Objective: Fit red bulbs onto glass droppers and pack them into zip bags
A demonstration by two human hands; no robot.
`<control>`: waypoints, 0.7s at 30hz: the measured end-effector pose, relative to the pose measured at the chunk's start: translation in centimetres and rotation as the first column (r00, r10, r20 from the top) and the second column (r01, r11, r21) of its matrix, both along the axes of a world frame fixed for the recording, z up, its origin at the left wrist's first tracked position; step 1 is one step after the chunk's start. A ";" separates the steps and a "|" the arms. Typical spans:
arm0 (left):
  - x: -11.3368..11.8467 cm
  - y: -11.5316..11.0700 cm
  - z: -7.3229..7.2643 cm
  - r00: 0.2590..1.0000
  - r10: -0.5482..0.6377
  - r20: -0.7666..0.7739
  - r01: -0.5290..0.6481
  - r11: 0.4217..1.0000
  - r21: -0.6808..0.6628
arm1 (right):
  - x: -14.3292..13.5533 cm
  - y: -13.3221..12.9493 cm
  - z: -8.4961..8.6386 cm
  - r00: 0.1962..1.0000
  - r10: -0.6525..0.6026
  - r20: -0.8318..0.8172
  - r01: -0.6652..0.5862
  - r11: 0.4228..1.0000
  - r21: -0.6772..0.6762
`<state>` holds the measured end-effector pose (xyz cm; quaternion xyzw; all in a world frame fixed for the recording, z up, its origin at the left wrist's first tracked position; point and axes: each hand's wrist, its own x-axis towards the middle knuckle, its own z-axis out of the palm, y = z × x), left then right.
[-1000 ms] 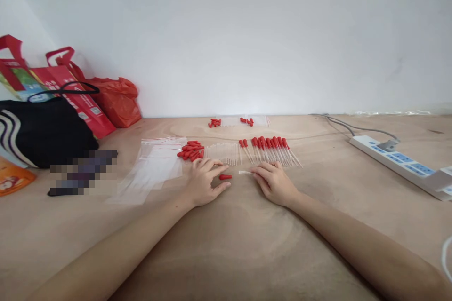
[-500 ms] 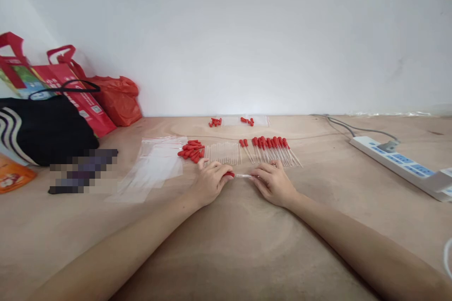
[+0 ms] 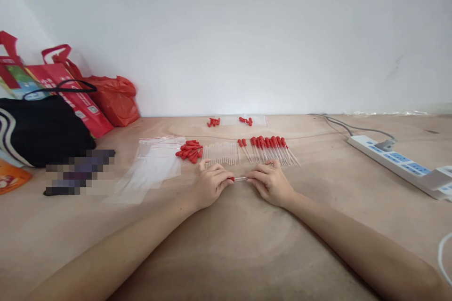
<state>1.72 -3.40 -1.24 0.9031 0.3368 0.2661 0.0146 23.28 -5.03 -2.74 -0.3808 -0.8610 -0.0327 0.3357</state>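
Note:
My left hand [image 3: 212, 185] pinches a red rubber dropper bulb [image 3: 232, 179], mostly covered by the fingers. In my right hand [image 3: 271, 182] is a clear glass dropper tube [image 3: 240, 179], held level; its end meets the bulb's mouth. How far the tube sits inside the bulb I cannot tell. Just beyond my left hand lies a heap of loose red bulbs [image 3: 190, 149], and beside it a row of bare glass tubes [image 3: 221, 151]. Past my right hand, several droppers with red bulbs fitted [image 3: 270, 145] lie side by side.
Clear zip bags [image 3: 150, 164] are spread left of the bulbs. At the back lie more bulbs and tubes on plastic bags [image 3: 231, 121]. A white power strip [image 3: 395, 160] with grey cables stands right. Red bags [image 3: 115, 99] and a black bag [image 3: 45, 127] fill the left side.
The gap between bulb and glass tube has closed; the tube has moved left with my right hand and now touches the bulb. The view has shifted slightly.

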 end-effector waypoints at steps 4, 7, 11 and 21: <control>0.0 -0.2 0.0 0.999 -0.044 0.011 0.044 0.999 0.012 | 0.1 0.2 0.0 1.000 0.022 0.003 -0.022 1.000 -0.018; 0.0 -0.2 0.0 0.999 -0.042 0.023 0.042 0.999 0.030 | 0.0 0.3 0.1 1.000 0.018 0.012 -0.018 1.000 -0.021; 0.0 -0.1 -0.1 1.000 -0.030 0.006 0.029 0.999 0.026 | -0.3 0.2 0.3 0.997 -0.003 0.078 0.003 1.000 0.005; 0.4 -0.4 0.3 0.998 -0.052 -0.027 0.054 0.996 0.066 | -1.3 -0.4 0.9 0.987 0.003 0.163 -0.014 0.998 0.066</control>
